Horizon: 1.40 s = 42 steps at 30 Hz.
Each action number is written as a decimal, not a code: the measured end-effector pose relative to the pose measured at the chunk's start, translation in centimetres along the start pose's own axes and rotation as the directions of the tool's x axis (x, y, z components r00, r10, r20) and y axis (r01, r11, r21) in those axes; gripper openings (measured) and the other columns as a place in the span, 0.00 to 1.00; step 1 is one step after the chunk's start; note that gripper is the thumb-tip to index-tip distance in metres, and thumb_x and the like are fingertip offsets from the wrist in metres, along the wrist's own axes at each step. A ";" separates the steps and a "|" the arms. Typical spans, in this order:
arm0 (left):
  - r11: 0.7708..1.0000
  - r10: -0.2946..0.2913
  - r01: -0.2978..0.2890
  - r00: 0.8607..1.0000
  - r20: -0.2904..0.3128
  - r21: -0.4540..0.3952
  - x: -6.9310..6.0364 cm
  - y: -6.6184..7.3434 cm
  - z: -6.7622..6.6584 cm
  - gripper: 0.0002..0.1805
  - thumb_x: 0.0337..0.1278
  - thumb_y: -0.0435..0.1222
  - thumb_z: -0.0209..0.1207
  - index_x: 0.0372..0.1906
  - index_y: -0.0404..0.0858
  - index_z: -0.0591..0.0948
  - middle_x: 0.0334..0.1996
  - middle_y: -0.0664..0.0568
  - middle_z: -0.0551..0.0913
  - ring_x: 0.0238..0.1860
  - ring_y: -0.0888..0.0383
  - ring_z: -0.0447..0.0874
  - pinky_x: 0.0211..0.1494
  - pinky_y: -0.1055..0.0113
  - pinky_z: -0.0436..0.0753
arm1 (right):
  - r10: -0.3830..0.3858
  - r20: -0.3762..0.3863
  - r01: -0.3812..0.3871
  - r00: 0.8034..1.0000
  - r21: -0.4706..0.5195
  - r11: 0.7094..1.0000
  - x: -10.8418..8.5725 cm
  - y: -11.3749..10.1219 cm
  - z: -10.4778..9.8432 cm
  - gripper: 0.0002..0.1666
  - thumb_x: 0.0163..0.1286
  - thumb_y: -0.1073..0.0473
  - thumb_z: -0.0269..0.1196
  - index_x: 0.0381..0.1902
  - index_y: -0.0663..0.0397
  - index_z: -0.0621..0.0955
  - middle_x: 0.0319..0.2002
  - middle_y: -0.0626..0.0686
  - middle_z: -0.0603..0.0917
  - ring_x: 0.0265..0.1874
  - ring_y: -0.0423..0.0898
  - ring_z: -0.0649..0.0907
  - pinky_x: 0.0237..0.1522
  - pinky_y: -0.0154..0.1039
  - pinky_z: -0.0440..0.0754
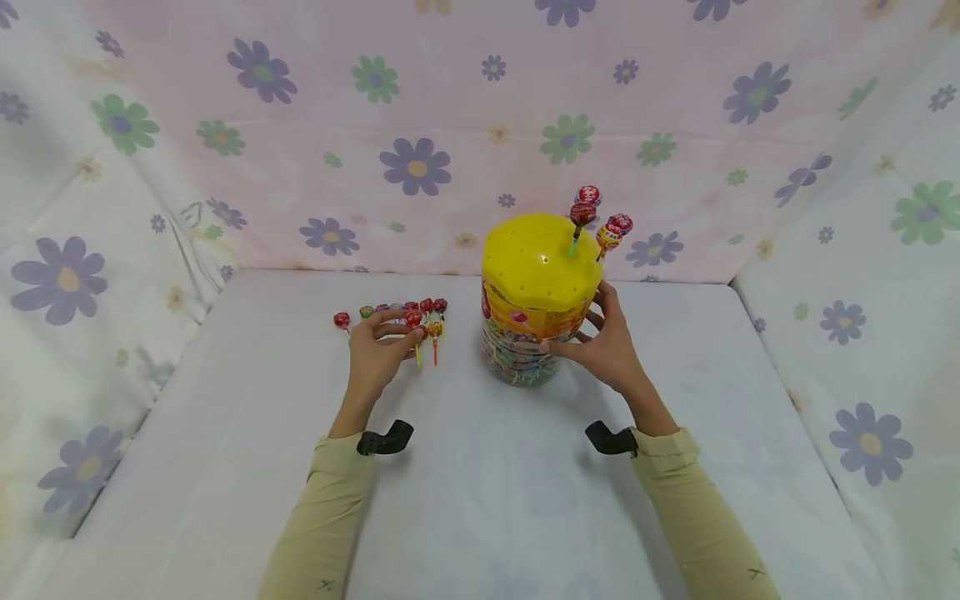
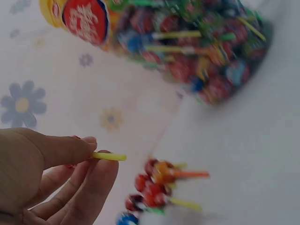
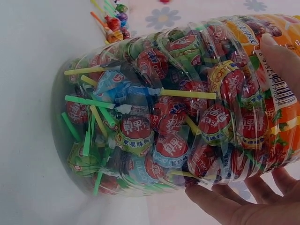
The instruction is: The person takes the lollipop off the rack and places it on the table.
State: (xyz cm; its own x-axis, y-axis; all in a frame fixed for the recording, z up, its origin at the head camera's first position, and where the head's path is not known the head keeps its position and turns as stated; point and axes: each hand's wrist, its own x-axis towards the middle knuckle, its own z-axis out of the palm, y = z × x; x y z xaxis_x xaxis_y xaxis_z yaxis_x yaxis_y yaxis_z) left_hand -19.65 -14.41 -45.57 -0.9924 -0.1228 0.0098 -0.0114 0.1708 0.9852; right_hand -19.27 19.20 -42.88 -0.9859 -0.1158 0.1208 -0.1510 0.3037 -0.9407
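Observation:
My left hand [image 1: 375, 350] pinches a lollipop between thumb and fingers; its yellow stick [image 2: 112, 157] pokes out past the fingertips in the left wrist view, with the red candy mostly hidden. My right hand [image 1: 603, 346] grips the right side of a clear jar [image 1: 521, 354] full of wrapped lollipops, thumb across the front. The jar stands on the table, tilted slightly. On top is a yellow lid [image 1: 528, 258] with small holes, and several lollipops [image 1: 582, 214] stand upright at its right edge.
Several loose lollipops [image 2: 161, 173] lie in a group beside my left hand, left of the jar. A red one [image 1: 342, 319] lies apart at the far left of them. Flowered cloth [image 1: 330, 150] hangs behind and at both sides of the white table [image 1: 487, 492].

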 end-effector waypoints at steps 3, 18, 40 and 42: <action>0.998 -0.055 0.056 0.998 -0.015 0.036 0.2 -1.4 -0.5 0.24 0.62 0.28 0.67 0.62 0.28 0.77 0.48 0.29 0.84 0.34 0.57 0.90 0.36 0.68 0.90 | -0.005 -0.004 0.005 1.000 -0.007 1.000 0.0 0.1 -0.1 0.62 0.58 0.60 0.78 0.80 0.42 0.51 0.74 0.57 0.62 0.73 0.64 0.66 0.66 0.64 0.75; 0.934 -0.056 0.065 0.998 -0.036 0.351 1.8 -4.8 -1.4 0.19 0.59 0.30 0.67 0.54 0.28 0.81 0.38 0.33 0.88 0.26 0.58 0.86 0.25 0.76 0.81 | -0.004 0.004 0.004 1.000 0.004 1.000 -0.1 0.1 0.1 0.62 0.58 0.61 0.78 0.80 0.42 0.51 0.74 0.56 0.62 0.73 0.63 0.67 0.66 0.62 0.76; 0.925 0.102 -0.081 0.994 -0.037 0.370 2.3 -5.5 -1.6 0.21 0.52 0.27 0.71 0.52 0.24 0.81 0.33 0.34 0.88 0.30 0.48 0.90 0.29 0.68 0.85 | -0.021 0.007 0.021 1.000 -0.002 1.000 -0.1 -0.3 0.1 0.63 0.57 0.62 0.78 0.80 0.43 0.51 0.73 0.58 0.62 0.72 0.64 0.68 0.64 0.63 0.76; 0.934 0.086 -0.072 0.996 -0.024 0.350 2.1 -5.3 -1.8 0.22 0.54 0.28 0.71 0.53 0.25 0.81 0.36 0.34 0.88 0.33 0.45 0.91 0.31 0.69 0.86 | -0.020 0.009 0.020 1.000 -0.003 1.000 -0.2 -0.3 0.1 0.63 0.57 0.62 0.78 0.79 0.43 0.51 0.73 0.58 0.62 0.72 0.64 0.67 0.64 0.63 0.77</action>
State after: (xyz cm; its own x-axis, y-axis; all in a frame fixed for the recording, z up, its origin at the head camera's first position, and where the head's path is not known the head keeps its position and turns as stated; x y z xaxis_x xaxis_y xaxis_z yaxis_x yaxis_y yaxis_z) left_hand -21.46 -17.29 -50.51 -0.9864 -0.1313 0.0989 0.0182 0.5109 0.8594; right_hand -19.07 19.06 -42.67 -0.9820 -0.1304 0.1367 -0.1709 0.3044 -0.9371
